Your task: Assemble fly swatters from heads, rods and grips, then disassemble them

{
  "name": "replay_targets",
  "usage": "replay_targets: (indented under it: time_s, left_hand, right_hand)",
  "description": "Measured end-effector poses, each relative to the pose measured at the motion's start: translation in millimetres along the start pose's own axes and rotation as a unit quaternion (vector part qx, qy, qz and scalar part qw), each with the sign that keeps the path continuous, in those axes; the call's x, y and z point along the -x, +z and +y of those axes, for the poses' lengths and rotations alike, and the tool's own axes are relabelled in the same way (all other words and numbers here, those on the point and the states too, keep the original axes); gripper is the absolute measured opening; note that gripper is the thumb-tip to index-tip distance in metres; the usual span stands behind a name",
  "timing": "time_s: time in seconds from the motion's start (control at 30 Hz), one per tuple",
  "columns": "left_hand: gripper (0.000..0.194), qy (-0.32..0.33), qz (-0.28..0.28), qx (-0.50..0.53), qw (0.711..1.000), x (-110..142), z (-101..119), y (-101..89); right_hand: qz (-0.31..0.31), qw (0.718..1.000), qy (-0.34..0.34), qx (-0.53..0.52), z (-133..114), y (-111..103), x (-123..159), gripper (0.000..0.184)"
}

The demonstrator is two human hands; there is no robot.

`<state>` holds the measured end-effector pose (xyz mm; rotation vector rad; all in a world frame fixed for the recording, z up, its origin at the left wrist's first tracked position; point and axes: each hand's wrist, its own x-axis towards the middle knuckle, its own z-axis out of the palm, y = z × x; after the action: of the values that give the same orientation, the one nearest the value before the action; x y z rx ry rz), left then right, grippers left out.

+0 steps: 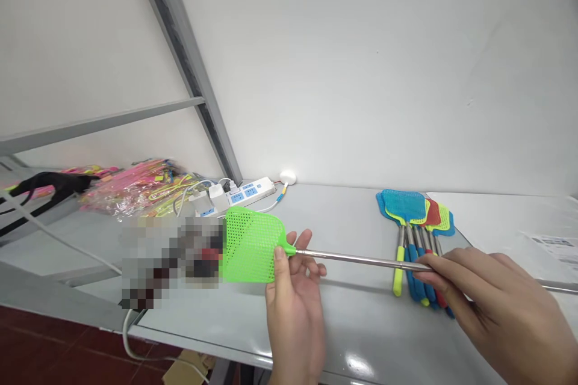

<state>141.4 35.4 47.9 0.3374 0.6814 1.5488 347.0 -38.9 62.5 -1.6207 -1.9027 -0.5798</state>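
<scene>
A bright green fly swatter (255,246) with a long metal telescopic shaft lies across both my hands above the grey tabletop. My left hand (293,295) grips it where the head meets the shaft, thumb on the green plastic and the other fingers behind. Farther along, my right hand (492,301) pinches the metal shaft between thumb and fingers. The far end of the shaft shows again at the right edge beyond that hand. Behind and beside my right hand lies a pile of fly swatters (406,207) in blue, yellow and red, their shafts collapsed and grips toward me.
A white power strip (250,191) with plugs and cables sits by the wall. Clear plastic bags of pink and yellow items (149,186) lie at the back left. A grey metal frame (189,60) rises behind. White sheeting (506,216) covers the right side. One patch at left is blurred out.
</scene>
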Motion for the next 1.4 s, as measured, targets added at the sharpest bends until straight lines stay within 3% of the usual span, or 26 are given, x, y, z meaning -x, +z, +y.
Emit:
replay_targets:
  time_s: [0.13,0.23,0.4,0.5,0.63,0.7,0.77,0.97,1.13,1.23,1.4]
  left_hand:
    - [0.026,-0.011,0.015,0.002,1.000,-17,13,-4.8]
    - [0.019,0.033,0.040,0.012,0.999,-31,30,-9.4]
    - [0.019,0.061,0.056,0.034,0.996,-47,55,-15.3]
    - [0.019,0.071,0.064,0.023,0.995,-50,56,-15.8]
    - [0.022,0.067,0.010,-0.023,0.997,-31,34,-7.7]
    - [0.027,-0.012,-0.050,-0.060,0.997,-13,17,-1.0]
    - [0.032,-0.047,-0.083,-0.070,0.993,2,3,4.5]
    - [0.037,-0.018,-0.057,-0.044,0.997,9,-6,6.3]
    - [0.037,-0.074,-0.056,-0.038,0.995,19,-20,6.7]
    - [0.036,-0.075,-0.060,-0.030,0.995,24,-24,7.8]
    - [0.037,-0.064,-0.058,-0.051,0.995,7,-16,6.2]
  right_hand:
    - [-0.003,1.000,-0.007,-0.007,9,6,1,0.025]
    - [-0.006,1.000,-0.012,0.003,27,7,11,0.029]
    - [0.016,0.999,0.027,0.043,62,-2,27,0.016]
    - [0.020,0.999,0.014,0.036,70,-4,30,0.014]
    - [0.024,0.999,0.001,0.039,47,1,23,0.015]
    - [0.015,0.999,-0.019,0.034,25,5,16,0.017]
    - [0.018,1.000,-0.022,0.004,7,8,8,0.016]
    - [0.022,1.000,-0.002,-0.006,-18,8,-8,0.020]
    - [0.050,0.998,-0.026,0.004,-45,9,-19,0.024]
    - [0.049,0.999,-0.019,-0.003,-56,15,-25,0.027]
    - [-0.035,0.998,0.013,-0.049,-43,22,-19,0.024]
